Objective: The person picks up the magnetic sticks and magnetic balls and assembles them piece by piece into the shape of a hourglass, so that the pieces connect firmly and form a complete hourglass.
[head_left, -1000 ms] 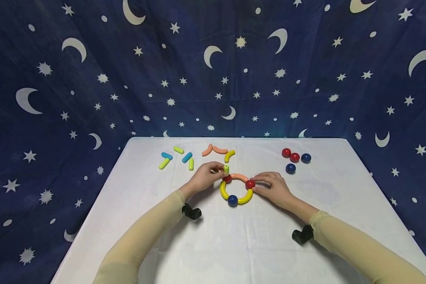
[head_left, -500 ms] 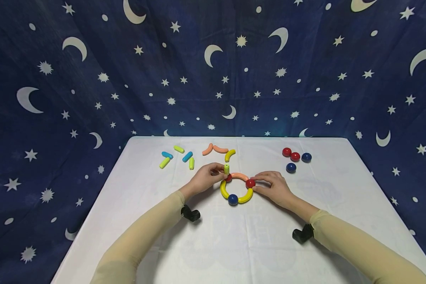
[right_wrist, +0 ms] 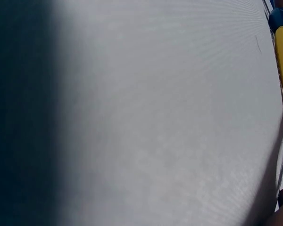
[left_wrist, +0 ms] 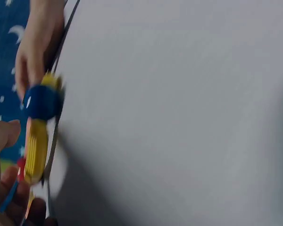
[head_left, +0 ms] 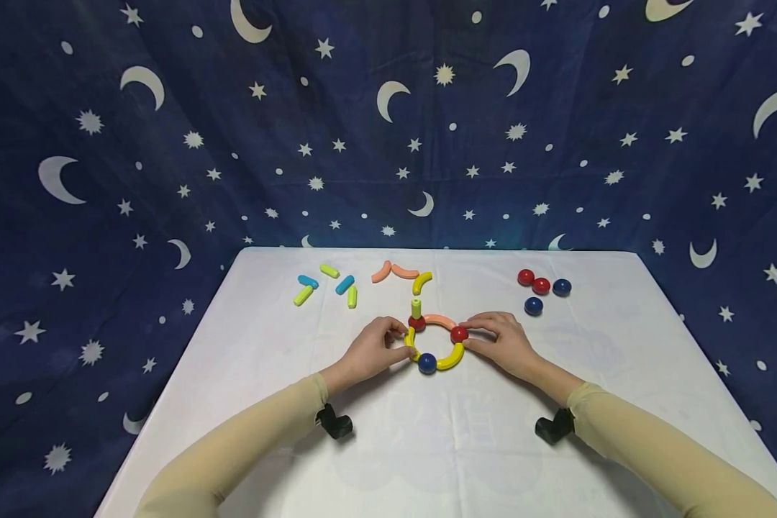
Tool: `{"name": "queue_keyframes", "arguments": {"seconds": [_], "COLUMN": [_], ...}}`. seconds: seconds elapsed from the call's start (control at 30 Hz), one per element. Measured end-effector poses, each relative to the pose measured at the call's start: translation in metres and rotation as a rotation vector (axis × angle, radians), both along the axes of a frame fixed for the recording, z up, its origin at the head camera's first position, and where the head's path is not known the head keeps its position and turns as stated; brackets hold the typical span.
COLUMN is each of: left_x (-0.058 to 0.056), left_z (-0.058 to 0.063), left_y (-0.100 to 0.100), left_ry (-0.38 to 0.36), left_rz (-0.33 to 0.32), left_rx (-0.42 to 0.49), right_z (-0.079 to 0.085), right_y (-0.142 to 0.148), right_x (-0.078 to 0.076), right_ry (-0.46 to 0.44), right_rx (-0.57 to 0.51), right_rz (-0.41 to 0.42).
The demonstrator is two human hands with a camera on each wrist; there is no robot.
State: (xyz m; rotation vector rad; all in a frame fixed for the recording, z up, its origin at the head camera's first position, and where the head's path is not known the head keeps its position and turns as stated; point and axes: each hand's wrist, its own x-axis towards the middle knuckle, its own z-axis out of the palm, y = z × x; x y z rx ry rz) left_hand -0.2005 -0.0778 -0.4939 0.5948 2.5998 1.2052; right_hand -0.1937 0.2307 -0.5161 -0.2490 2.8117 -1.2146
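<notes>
In the head view a ring of curved rods and balls lies on the table. My left hand (head_left: 374,350) is at its left side, thumb and fingertips around the left yellow curved rod (head_left: 409,338). The left wrist view, blurred, has this yellow rod (left_wrist: 36,150) between a blue ball (left_wrist: 42,102) and the partly hidden red ball. My right hand (head_left: 505,345) pinches the ring's right red ball (head_left: 459,334). A lime green rod (head_left: 416,308) stands upright on the left red ball (head_left: 417,324). A peach curved rod (head_left: 439,319) closes the ring's far side.
Lime and blue straight rods (head_left: 344,285) lie at the back left. Two peach curved rods (head_left: 404,272) and a yellow one (head_left: 422,282) are behind the ring. Red balls (head_left: 540,286) and blue balls (head_left: 534,306) sit at the back right of the white table (head_left: 466,460).
My left hand has let go of the upright lime rod and come down and nearer, to the left yellow curved rod. The lime rod stays standing. My right hand keeps its place.
</notes>
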Motion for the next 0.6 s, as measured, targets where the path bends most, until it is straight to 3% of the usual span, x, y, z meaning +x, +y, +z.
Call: {"name": "queue_keyframes", "arguments": {"seconds": [0.23,0.43,0.6], "left_x": [0.028,0.03,0.028], "left_z": [-0.003,-0.007,-0.007], "left_y": [0.014,0.021,0.021], "left_ry": [0.107,0.166,0.162], "left_rz": [-0.022,-0.012,-0.019], "left_rx": [-0.121,-0.159,-0.162], "right_z": [0.0,0.0,-0.001], "right_y": [0.0,-0.001,0.001], "right_x": [0.0,-0.001,-0.001], "right_ry": [0.021,0.017,0.0], "right_rx": [0.017,0.013,-0.026], "right_rz": [0.004,0.002,0.0]}}
